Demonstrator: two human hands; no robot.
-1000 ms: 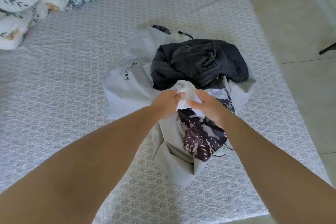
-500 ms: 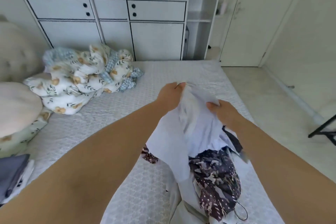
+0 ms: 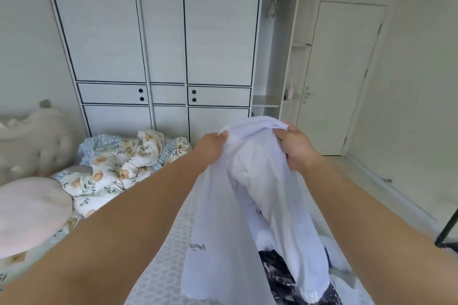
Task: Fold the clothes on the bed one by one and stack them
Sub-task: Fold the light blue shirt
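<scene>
Above the middle of the bed (image 3: 161, 277), you've got the white garment (image 3: 247, 205) hoisted, left hand (image 3: 210, 143) and right hand (image 3: 295, 148) each bunching its top edge in a curled fist. It hangs unfolded, hem draping toward the patterned clothes (image 3: 280, 272) heaped at the bed's near right edge. Judging by that, folding's barely begun: no stack's in sight.
</scene>
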